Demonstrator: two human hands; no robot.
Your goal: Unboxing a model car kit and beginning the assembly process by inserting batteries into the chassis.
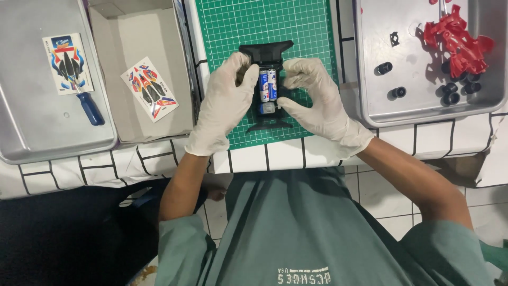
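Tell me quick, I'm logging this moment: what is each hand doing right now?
Left hand: closed on the left side of the black toy car chassis, batteries seated in it.
Right hand: closed on the chassis's right side.

Both gloved hands closed around a black toy-car chassis (266, 85) on the green cutting mat (233, 26), the left hand (226, 100) on one side, the right hand (312, 98) on the other. Two batteries (268, 85) sat side by side in it. A red car body (456, 38) and black wheels (450, 92) lay in the tray (370, 114) to the right; a blue-handled screwdriver (89, 106) lay in the tray to the left.
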